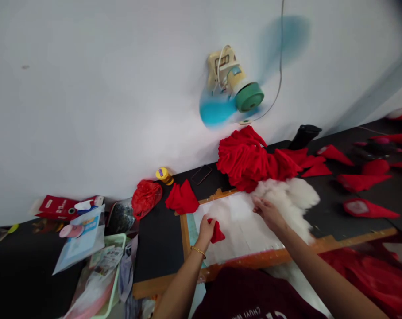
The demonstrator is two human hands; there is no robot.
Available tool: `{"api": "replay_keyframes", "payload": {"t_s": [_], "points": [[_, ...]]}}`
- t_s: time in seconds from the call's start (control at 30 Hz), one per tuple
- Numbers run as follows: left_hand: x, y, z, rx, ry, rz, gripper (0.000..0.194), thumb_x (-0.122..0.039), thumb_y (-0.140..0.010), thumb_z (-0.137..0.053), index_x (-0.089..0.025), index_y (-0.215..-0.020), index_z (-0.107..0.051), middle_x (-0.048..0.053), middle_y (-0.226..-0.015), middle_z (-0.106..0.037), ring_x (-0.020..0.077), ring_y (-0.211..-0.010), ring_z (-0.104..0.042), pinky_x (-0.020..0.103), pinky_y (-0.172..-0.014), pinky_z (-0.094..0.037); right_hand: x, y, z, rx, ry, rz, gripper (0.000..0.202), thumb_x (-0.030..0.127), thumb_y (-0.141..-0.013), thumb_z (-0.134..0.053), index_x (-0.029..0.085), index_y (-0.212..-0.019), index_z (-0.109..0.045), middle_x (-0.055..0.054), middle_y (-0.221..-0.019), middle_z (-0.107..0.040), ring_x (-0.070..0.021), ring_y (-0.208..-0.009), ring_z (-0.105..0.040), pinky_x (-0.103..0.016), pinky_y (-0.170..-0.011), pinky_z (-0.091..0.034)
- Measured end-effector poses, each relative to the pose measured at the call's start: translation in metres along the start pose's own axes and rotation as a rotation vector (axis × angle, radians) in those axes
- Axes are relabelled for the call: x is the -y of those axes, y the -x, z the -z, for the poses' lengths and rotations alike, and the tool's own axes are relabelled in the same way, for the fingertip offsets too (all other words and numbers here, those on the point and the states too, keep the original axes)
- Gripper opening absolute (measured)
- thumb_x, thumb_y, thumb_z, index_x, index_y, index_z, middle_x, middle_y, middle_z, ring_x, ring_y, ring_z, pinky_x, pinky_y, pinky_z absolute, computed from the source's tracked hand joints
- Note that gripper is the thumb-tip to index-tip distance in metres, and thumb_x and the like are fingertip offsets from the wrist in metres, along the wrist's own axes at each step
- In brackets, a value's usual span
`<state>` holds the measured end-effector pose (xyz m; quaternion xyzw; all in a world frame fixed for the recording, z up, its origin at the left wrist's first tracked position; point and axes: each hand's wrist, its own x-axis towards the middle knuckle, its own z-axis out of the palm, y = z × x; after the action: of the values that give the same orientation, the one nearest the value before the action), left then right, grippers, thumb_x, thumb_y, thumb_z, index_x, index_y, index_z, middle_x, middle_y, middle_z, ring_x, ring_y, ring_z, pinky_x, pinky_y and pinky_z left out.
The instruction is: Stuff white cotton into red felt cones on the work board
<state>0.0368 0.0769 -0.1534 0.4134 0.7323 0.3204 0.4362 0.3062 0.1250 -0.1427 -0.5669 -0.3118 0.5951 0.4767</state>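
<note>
My left hand [206, 232], with a gold bangle at the wrist, is closed on a small red cloth piece [217, 233] that hangs over the white sheet [234, 232]. To its right, my right hand [268, 213] has its fingers pinched together at the near-left side of a heap of white fluffy stuffing [295, 195]. Whatever those fingertips hold, if anything, blends into the white behind them. Behind the stuffing lies a large pile of red cloth pieces [242, 155]. Another folded red cloth [183, 198] sits left of the sheet.
Several stuffed red cones [370, 208] lie on the black table at right, near a black cup [304, 136]. A phone [201, 174], a yellow jar [164, 176] and a red plastic bag [146, 198] line the back. A green basket [116, 283] stands lower left. A wall fan [249, 96] spins above.
</note>
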Motion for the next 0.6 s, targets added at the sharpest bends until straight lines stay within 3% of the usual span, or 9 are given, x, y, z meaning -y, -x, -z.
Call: {"api": "replay_keyframes", "payload": {"t_s": [0.13,0.23,0.33,0.4,0.47,0.53,0.6], "points": [[0.004,0.003,0.004,-0.056,0.019,0.016,0.054,-0.027,-0.084,-0.06,-0.011,-0.134,-0.047,0.011,-0.099,-0.069,0.0198,-0.089,-0.064,0.03,-0.083,-0.047,-0.008,0.012,-0.015,0.173,-0.015,-0.103,0.036,0.043,-0.072,-0.073,0.021,-0.098,-0.064,0.005,-0.066,-0.052,-0.0113,-0.055,-0.054,-0.027,-0.06,-0.055],[0.008,0.005,0.01,-0.027,0.006,0.008,0.051,-0.026,-0.085,-0.058,-0.011,-0.134,-0.05,0.013,-0.105,-0.07,0.0219,-0.094,-0.065,0.034,-0.089,-0.047,-0.023,0.016,-0.047,0.308,0.19,-0.092,0.052,0.035,-0.077,-0.067,0.02,-0.126,-0.056,0.004,-0.075,-0.058,-0.0115,-0.054,-0.058,-0.029,-0.059,-0.055],[0.01,0.004,0.014,0.049,-0.004,-0.032,0.038,-0.022,-0.084,-0.058,-0.015,-0.121,-0.061,0.01,-0.104,-0.072,0.0214,-0.092,-0.066,0.036,-0.091,-0.048,-0.038,0.01,-0.094,0.541,0.555,0.041,0.062,0.024,-0.078,-0.058,0.022,-0.14,-0.047,0.003,-0.079,-0.063,-0.0129,-0.057,-0.061,-0.029,-0.061,-0.055],[0.01,0.004,0.015,0.093,-0.007,-0.075,0.032,-0.018,-0.082,-0.059,-0.018,-0.113,-0.066,0.008,-0.105,-0.072,0.0198,-0.095,-0.066,0.034,-0.094,-0.047,-0.046,0.002,-0.122,0.65,0.776,0.161,0.057,0.016,-0.075,-0.058,0.022,-0.131,-0.057,0.0,-0.082,-0.068,-0.016,-0.068,-0.065,-0.03,-0.069,-0.055],[0.01,0.005,0.015,0.11,-0.022,-0.102,0.031,-0.015,-0.083,-0.057,-0.018,-0.112,-0.067,0.007,-0.101,-0.072,0.019,-0.095,-0.065,0.033,-0.095,-0.046,-0.053,-0.005,-0.137,0.664,0.866,0.211,0.035,0.012,-0.072,-0.058,0.018,-0.104,-0.07,-0.005,-0.083,-0.071,-0.0204,-0.08,-0.067,-0.031,-0.077,-0.053],[0.012,0.007,0.015,0.088,-0.04,-0.099,0.038,-0.015,-0.083,-0.057,-0.016,-0.12,-0.063,0.006,-0.091,-0.07,0.0189,-0.088,-0.064,0.034,-0.091,-0.048,-0.057,-0.008,-0.138,0.636,0.874,0.194,0.015,0.012,-0.074,-0.056,0.015,-0.078,-0.07,-0.009,-0.08,-0.072,-0.0222,-0.08,-0.068,-0.03,-0.075,-0.053],[0.014,0.01,0.013,0.092,-0.084,-0.092,0.054,-0.015,-0.081,-0.059,-0.016,-0.135,-0.052,0.001,-0.079,-0.064,0.0176,-0.078,-0.062,0.033,-0.086,-0.049,-0.058,-0.007,-0.127,0.618,0.873,0.163,0.017,0.015,-0.079,-0.052,0.016,-0.07,-0.066,-0.009,-0.078,-0.071,-0.0193,-0.068,-0.068,-0.028,-0.066,-0.053]]}}
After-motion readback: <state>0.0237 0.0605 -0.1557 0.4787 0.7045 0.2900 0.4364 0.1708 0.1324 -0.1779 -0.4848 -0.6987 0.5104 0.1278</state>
